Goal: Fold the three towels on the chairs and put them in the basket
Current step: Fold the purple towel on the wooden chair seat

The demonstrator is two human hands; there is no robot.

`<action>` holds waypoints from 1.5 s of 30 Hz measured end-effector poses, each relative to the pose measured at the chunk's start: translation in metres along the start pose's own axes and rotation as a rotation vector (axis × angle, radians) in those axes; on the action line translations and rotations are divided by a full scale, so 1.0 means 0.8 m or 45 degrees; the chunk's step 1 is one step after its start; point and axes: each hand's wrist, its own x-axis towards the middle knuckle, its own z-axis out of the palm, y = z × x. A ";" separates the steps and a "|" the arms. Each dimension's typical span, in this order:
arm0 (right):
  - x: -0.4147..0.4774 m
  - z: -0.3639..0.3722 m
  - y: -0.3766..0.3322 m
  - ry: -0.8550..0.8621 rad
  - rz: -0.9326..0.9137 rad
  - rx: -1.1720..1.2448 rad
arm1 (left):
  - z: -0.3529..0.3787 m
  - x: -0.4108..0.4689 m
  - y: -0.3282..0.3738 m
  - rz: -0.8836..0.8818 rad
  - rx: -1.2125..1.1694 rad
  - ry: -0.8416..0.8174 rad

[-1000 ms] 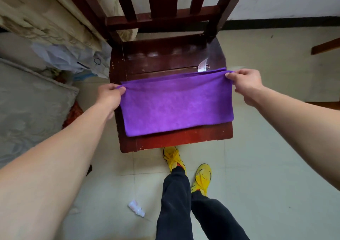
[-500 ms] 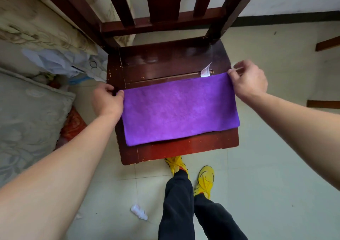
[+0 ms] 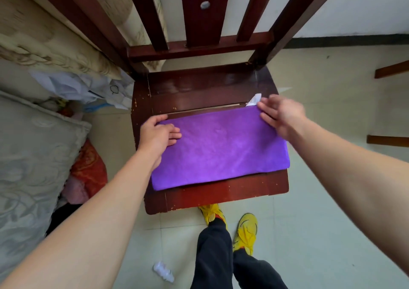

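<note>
A purple towel (image 3: 221,147), folded into a long rectangle, lies flat on the seat of a dark red wooden chair (image 3: 199,89). A small white tag sticks out at its far right corner. My left hand (image 3: 158,135) rests on the towel's far left corner with the fingers lying flat on the cloth. My right hand (image 3: 281,117) is at the far right corner, fingers spread and fairly straight over the cloth; it is blurred. No other towel and no basket are in view.
A bed with a patterned cover (image 3: 33,147) runs along the left, with crumpled cloth and bags (image 3: 84,85) beside the chair. My legs and yellow shoes (image 3: 245,231) stand in front of the chair. A small plastic bottle (image 3: 163,272) lies on the tiled floor. Wooden furniture parts (image 3: 389,139) show at right.
Both hands held the towel's far edge taut a second ago; the towel now lies flat on the seat, and both hands have let go and rest on its corners.
</note>
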 end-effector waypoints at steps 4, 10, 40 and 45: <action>-0.023 -0.014 0.005 0.201 -0.124 -0.024 | 0.002 -0.035 -0.009 0.105 -0.021 0.150; -0.089 -0.001 0.112 -0.326 0.244 -0.372 | 0.012 -0.091 -0.076 -0.250 -0.026 -0.098; -0.044 -0.155 0.090 -0.214 -0.295 -0.827 | -0.048 -0.114 -0.120 0.099 0.290 0.321; -0.031 -0.169 0.094 -0.251 -0.289 -1.051 | -0.066 -0.101 -0.139 0.019 0.425 0.229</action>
